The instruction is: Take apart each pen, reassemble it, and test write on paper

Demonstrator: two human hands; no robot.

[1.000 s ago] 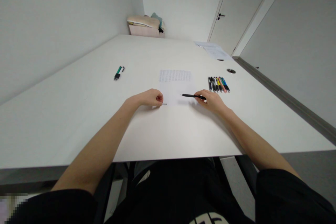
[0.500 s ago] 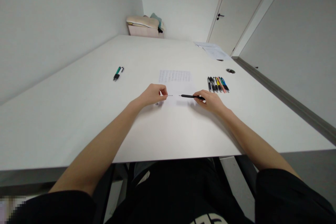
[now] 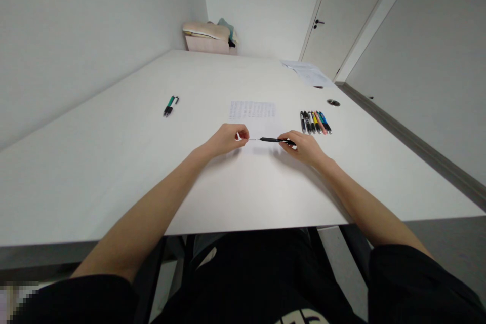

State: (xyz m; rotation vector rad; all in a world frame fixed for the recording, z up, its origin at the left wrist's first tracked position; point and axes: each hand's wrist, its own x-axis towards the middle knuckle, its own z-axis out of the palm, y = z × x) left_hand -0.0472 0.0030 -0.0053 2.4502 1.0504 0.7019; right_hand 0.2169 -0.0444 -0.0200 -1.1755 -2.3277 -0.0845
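Note:
My right hand (image 3: 305, 146) grips a black pen barrel (image 3: 273, 139) that lies level just above a printed sheet of paper (image 3: 253, 114) on the white table (image 3: 212, 182). My left hand (image 3: 228, 138) is closed in a pinch on a thin silvery refill (image 3: 252, 139), whose tip meets the barrel's open left end. Both hands hover close over the near edge of the paper.
A row of several coloured pens (image 3: 316, 122) lies right of the paper. A green and black pen (image 3: 170, 105) lies far left. A round grommet (image 3: 333, 103) and loose papers (image 3: 309, 73) are at the back right. Cushions (image 3: 210, 35) sit at the table's far end.
My left hand has moved right and up from the table with the thin refill, bringing it to the left end of the black barrel. My right hand has barely moved.

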